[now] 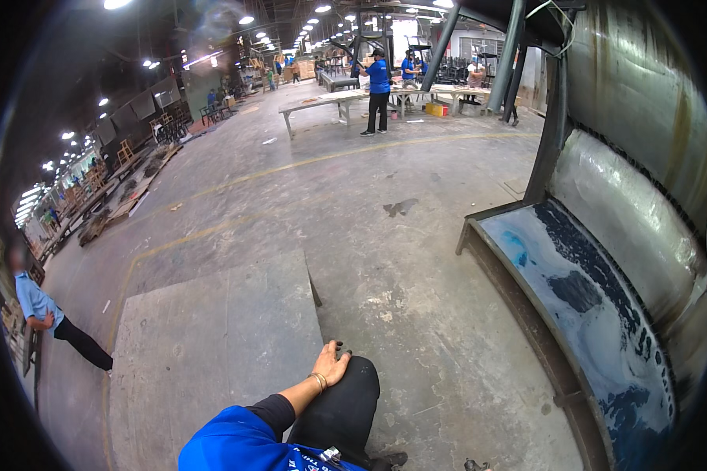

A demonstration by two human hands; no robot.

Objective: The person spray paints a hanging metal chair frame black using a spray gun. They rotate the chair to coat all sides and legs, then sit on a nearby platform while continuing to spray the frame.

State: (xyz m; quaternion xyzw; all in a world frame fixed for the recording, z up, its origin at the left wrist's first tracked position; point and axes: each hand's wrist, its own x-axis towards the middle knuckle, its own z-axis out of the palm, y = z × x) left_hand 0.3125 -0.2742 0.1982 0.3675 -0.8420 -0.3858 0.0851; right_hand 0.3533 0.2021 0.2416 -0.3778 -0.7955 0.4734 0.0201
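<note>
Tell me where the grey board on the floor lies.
In the head view the grey board lies flat on the concrete floor, lower left of centre, just left of the person's hand resting on a dark-trousered knee.

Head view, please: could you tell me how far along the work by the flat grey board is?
Done: nothing finished shows. In hand: nothing; the left hand rests open on the black-trousered knee. Left: the flat grey board lies untouched on the concrete floor.
</note>
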